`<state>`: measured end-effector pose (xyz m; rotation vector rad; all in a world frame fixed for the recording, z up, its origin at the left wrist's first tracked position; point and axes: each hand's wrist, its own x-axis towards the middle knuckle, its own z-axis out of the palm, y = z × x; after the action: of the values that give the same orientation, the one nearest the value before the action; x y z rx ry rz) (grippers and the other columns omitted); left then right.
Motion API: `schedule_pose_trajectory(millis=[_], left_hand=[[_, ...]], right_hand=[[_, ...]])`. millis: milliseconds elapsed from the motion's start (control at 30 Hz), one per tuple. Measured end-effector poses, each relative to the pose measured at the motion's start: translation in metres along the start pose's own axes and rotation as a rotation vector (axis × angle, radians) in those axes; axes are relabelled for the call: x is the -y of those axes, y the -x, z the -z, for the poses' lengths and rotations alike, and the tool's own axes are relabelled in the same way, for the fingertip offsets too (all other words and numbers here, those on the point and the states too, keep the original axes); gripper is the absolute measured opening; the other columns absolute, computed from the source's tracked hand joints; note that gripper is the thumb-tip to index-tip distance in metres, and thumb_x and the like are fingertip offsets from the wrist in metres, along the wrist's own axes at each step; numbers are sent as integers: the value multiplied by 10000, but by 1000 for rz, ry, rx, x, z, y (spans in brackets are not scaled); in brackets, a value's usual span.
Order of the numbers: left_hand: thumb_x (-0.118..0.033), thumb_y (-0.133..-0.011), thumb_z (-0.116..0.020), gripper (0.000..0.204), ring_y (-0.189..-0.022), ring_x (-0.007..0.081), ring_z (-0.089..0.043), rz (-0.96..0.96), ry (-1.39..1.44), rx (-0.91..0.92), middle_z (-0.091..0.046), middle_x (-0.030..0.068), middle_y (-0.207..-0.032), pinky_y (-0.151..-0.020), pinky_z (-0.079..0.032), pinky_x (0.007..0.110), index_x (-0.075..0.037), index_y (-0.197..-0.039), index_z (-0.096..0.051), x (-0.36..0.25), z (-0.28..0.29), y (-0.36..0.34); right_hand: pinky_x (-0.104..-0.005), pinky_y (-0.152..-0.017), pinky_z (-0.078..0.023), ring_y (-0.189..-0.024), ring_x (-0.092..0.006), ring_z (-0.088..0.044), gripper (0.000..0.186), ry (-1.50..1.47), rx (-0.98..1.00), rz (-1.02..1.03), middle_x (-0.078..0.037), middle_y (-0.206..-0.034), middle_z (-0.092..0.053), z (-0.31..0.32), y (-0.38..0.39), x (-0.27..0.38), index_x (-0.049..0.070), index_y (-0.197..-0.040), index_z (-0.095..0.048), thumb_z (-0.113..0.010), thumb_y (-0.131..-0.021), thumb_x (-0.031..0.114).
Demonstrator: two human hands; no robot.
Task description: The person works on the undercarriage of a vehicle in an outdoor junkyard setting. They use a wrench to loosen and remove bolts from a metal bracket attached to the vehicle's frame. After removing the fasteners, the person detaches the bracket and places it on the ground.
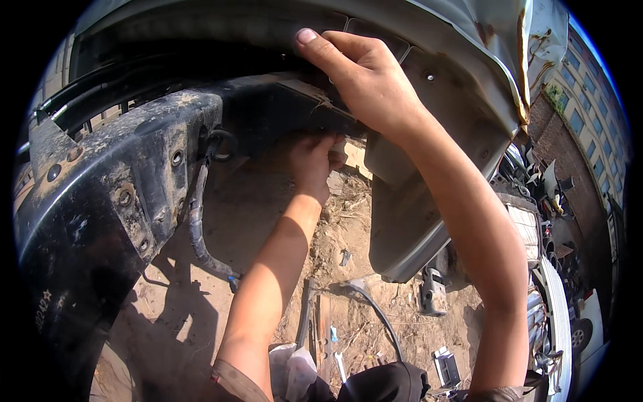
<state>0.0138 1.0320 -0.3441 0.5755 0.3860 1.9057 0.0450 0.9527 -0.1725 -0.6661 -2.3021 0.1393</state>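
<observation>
Black metal frame (149,146) | dust-caked top | scuffed, glossy side

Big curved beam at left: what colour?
The beam is black with tan dirt patches, best seen in the head view.

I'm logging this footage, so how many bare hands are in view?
2: the right hand, raised in front of the grey panel, and the left hand, lower, below the black beam, partly shadowed.

Left hand (311,164), right hand (376,86): bare. Person wears dull brown sleeves (242,383), the left with a small red mark (215,379); dark trousers (383,384).
</observation>
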Motion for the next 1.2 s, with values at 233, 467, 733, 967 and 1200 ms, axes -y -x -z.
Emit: schedule_pose_trajectory(millis=[233,467,733,967,1200], left_hand=[[-197,-879,-668,206,-643,115,-605,36,34,51,-697,73,-920,-595,-497,237,-20,-985,-655,10,8,2],[-146,-870,-664,239,-756,167,-649,16,163,13,-679,113,-962,-717,-537,279,19,-1036,-617,12,4,-3],[-59,-880,-613,139,-742,181,-653,-40,312,86,-641,83,-861,-691,-553,300,32,-985,-607,15,-10,-1],[-62,-878,-617,111,-674,172,-642,-92,176,94,-642,89,-838,-658,-544,295,30,-939,-622,20,-3,-8],[-84,-877,-632,131,-687,175,-650,-96,154,135,-655,85,-801,-669,-537,294,28,-945,-639,17,6,-13]], right_hand=[[-313,-761,-381,-634,-133,-362,371,-319,-55,202,-23,-621,-386,52,52,-52,30,-651,-455,-461,-991,180],[-324,-638,-349,-551,-118,-283,419,-358,-342,354,-4,-550,-323,33,28,-49,43,-593,-400,-479,-989,154],[-351,-667,-367,-535,-137,-307,416,-512,-489,494,-5,-536,-288,23,24,-55,63,-583,-368,-465,-983,130],[-347,-649,-361,-562,-141,-293,444,-543,-589,570,-3,-550,-263,24,20,-51,86,-577,-329,-450,-996,174],[-303,-599,-386,-552,-122,-327,461,-325,-247,445,-3,-585,-310,17,6,-16,65,-608,-386,-443,-1017,270]])
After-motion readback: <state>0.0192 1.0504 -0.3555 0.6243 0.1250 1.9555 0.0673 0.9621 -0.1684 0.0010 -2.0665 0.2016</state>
